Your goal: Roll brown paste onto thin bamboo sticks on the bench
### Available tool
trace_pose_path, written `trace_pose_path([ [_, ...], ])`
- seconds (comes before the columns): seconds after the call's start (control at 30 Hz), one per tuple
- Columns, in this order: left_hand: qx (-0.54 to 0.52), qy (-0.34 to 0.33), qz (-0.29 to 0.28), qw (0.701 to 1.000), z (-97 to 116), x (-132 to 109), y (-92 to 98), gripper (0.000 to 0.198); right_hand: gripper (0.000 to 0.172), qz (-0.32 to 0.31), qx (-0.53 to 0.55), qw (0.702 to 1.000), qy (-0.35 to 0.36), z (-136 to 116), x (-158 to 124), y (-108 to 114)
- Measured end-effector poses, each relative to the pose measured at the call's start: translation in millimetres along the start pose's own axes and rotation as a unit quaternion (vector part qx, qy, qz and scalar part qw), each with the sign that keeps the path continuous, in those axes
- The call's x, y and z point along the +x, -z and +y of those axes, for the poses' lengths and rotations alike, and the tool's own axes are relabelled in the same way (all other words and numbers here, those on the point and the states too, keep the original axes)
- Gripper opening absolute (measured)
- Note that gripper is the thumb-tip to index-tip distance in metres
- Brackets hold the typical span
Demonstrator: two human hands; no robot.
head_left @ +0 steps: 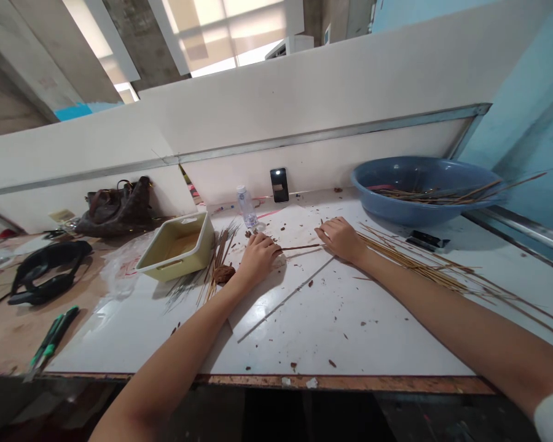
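Concrete pillars (141, 37) and a white partition (276, 104) rise behind the table (341, 331), and its white top is scattered with brown crumbs (294, 366). On my feed, the left hand (258, 259) and right hand (341, 239) sit close together near the table's middle, both curled narrow on a thin reddish-brown stick (301, 247) that spans the short gap between them.

Just beyond the left hand, toward the table's left end, lie a splayed bunch of thin sticks (216, 270) and a brown lump (224, 274). A cream plastic tray (163, 267) sits beside that bunch. Past the right hand, a long spread of similar sticks (410, 261) runs toward the right edge, near a small black-and-silver packet (426, 240).

A blue basin (419, 213) holding more sticks (424, 195) stands in the back right corner. Along the back edge I can make out a plastic bottle (246, 207), a phone (279, 185) propped upright, and a brown handbag (117, 209). Off the left end are a black strap (48, 273) and green-handled tools (53, 337).
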State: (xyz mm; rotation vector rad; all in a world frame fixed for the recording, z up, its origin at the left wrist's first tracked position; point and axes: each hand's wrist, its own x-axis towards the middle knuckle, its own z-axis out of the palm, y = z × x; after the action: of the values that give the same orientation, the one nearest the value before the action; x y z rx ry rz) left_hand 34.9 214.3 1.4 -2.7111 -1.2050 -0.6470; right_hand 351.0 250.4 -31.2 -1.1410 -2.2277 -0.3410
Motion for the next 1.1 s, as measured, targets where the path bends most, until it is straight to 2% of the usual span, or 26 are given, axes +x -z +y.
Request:
trace_pose_path([
  [0.13,0.006,0.001,0.008,1.0,-1.5,-0.1,-3.4,0.027,0.042,-0.044,0.096,0.988,0.113,-5.8,-0.4,3.7],
  [0.2,0.008,0.001,0.011,1.0,-2.8,-0.2,-5.6,0.026,0.039,-0.066,0.117,0.981,0.142,-9.1,-0.5,4.6],
  [0.67,0.021,0.025,0.048,0.998,-5.0,-2.3,-9.6,0.028,0.033,-0.043,0.133,0.983,0.118,-0.1,-2.3,-3.4],
  [0.97,0.002,-0.006,0.062,0.998,-6.9,-4.0,-23.7,0.017,0.027,0.013,0.089,0.975,0.203,-5.8,-0.8,-1.7],
  [1.1,-0.015,-0.005,0.064,0.998,-7.0,-5.2,-26.6,0.015,0.027,0.017,0.087,0.973,0.214,-12.3,0.4,0.3],
])
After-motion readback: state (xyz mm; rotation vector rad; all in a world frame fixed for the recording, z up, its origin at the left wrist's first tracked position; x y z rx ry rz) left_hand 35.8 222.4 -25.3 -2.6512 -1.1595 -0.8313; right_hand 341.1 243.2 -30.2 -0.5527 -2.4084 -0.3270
